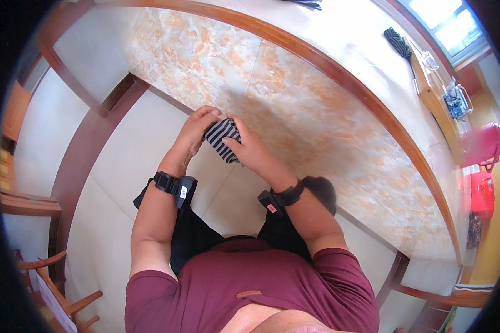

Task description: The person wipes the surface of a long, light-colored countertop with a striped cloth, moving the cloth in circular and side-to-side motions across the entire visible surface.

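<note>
A small folded bundle of black-and-grey striped fabric [223, 139] is held up in front of me, above the floor and close to a tiled wall face. My right hand [248, 147] grips it from the right, with the thumb laid across its striped face. At its left edge my left hand [196, 131] curls around the corner, the fingers bent over the top. The bundle's underside and the fingertips behind it are hidden.
A raised platform [350, 45] with a wooden edge [316, 52] and marbled tile front [200, 54] stands ahead. On it lie another dark striped bundle [398, 43] and a blue-patterned container [456, 102]. A pink jug [481, 143] and red bag [482, 193] stand right. A wooden chair [68, 308] is lower left.
</note>
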A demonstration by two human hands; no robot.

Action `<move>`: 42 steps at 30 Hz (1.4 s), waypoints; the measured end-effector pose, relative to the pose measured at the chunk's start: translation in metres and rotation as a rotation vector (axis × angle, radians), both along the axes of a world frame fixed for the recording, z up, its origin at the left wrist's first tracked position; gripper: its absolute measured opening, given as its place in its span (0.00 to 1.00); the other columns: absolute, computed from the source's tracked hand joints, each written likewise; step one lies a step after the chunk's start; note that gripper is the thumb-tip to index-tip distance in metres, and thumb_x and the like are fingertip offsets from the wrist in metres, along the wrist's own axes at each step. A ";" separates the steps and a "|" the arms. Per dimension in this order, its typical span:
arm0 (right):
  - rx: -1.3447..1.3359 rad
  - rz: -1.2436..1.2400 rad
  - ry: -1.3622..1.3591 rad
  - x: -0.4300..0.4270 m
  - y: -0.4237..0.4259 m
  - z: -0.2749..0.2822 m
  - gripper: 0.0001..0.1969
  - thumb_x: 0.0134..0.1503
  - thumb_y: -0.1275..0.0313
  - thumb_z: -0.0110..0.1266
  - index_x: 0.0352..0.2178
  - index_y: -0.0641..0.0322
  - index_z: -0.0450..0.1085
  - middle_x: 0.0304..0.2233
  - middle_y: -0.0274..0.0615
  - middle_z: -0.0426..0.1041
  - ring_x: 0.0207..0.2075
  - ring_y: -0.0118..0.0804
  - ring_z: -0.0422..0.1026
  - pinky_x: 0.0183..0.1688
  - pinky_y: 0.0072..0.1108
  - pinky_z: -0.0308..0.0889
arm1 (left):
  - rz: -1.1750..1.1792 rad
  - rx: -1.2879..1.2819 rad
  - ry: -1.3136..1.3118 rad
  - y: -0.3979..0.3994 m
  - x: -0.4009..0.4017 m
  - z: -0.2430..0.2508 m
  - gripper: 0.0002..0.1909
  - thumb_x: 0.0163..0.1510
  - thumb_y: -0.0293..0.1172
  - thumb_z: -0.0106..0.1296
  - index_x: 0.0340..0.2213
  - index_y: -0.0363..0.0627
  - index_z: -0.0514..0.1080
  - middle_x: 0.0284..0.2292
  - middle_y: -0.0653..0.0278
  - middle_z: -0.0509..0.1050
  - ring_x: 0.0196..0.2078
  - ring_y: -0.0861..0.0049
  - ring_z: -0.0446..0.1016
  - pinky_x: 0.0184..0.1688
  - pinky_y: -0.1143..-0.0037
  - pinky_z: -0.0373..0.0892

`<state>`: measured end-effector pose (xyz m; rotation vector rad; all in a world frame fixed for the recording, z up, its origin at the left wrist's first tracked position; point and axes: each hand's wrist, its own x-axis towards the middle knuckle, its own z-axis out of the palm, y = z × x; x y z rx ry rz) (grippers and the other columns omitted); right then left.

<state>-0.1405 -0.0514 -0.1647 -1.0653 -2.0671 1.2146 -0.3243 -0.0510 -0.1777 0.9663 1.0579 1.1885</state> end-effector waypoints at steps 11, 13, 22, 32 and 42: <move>0.999 -0.544 0.193 0.062 0.001 0.174 0.30 0.53 0.70 0.49 0.56 0.65 0.51 0.51 0.50 0.59 0.49 0.41 0.63 0.52 0.29 0.58 | 0.128 -0.146 -0.114 -0.001 0.003 0.004 0.07 0.57 0.34 0.44 0.33 0.45 0.68 0.27 0.64 0.74 0.27 0.79 0.72 0.28 0.78 0.70; 0.926 -0.642 -0.063 0.090 0.008 0.202 0.30 0.52 0.67 0.50 0.56 0.62 0.53 0.49 0.52 0.61 0.49 0.43 0.64 0.49 0.30 0.60 | 0.054 -0.168 -0.074 0.002 0.006 -0.006 0.07 0.56 0.34 0.45 0.33 0.45 0.67 0.27 0.64 0.74 0.27 0.79 0.72 0.28 0.78 0.70; 1.140 -0.244 -0.754 0.124 0.025 0.207 0.25 0.54 0.74 0.44 0.55 0.60 0.54 0.53 0.50 0.61 0.54 0.48 0.60 0.56 0.32 0.56 | 0.038 -0.203 -0.050 0.010 0.019 -0.025 0.08 0.55 0.35 0.48 0.34 0.45 0.67 0.27 0.65 0.72 0.28 0.78 0.71 0.30 0.74 0.72; 1.156 -0.406 -0.998 0.088 0.064 0.188 0.37 0.52 0.53 0.53 0.57 0.58 0.50 0.51 0.51 0.62 0.54 0.48 0.60 0.58 0.36 0.49 | -0.012 -0.190 -0.044 -0.015 0.016 -0.003 0.11 0.54 0.36 0.46 0.36 0.44 0.68 0.28 0.66 0.72 0.28 0.79 0.71 0.29 0.77 0.70; 1.567 -0.411 -0.908 -0.093 0.186 0.144 0.29 0.53 0.50 0.49 0.44 0.67 0.62 0.44 0.50 0.66 0.47 0.50 0.64 0.48 0.37 0.59 | -0.214 -0.056 0.197 0.001 0.014 -0.062 0.12 0.52 0.36 0.46 0.33 0.39 0.70 0.25 0.58 0.74 0.29 0.70 0.74 0.30 0.72 0.70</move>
